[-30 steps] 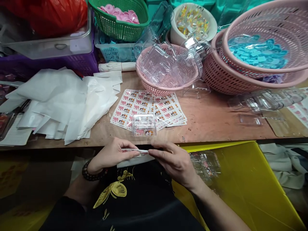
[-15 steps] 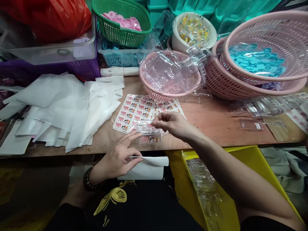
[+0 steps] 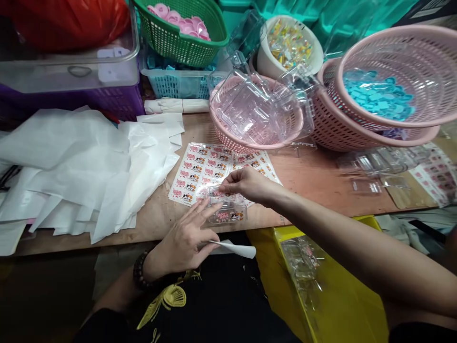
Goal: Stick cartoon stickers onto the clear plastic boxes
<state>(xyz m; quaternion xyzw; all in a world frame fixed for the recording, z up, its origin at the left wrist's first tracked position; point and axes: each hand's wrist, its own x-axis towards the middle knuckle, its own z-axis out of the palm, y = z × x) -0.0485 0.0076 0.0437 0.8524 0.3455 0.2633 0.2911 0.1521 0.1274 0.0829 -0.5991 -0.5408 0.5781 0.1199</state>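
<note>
A clear plastic box lies open at the table's front edge, with a sticker of pink lettering and cartoon cats on its near half. My left hand pinches a curled white sheet of paper between thumb and forefinger. Its other fingers stretch out onto the box's left side. Over the far half of the box, my right hand has thumb and fingertips pressed together; what they hold is too small to make out. Printed sticker sheets lie flat beneath and behind the box.
Crumpled white sheets cover the table's left. Behind stand a pink basket of clear plastic boxes, a green basket and a white bowl. More pink baskets rise at right. A yellow bin stands below the table edge.
The view has shifted slightly. The white sheet in my left hand has tilted, so it now shows nearly edge-on. My right hand stays pinched over the far half of the box.
</note>
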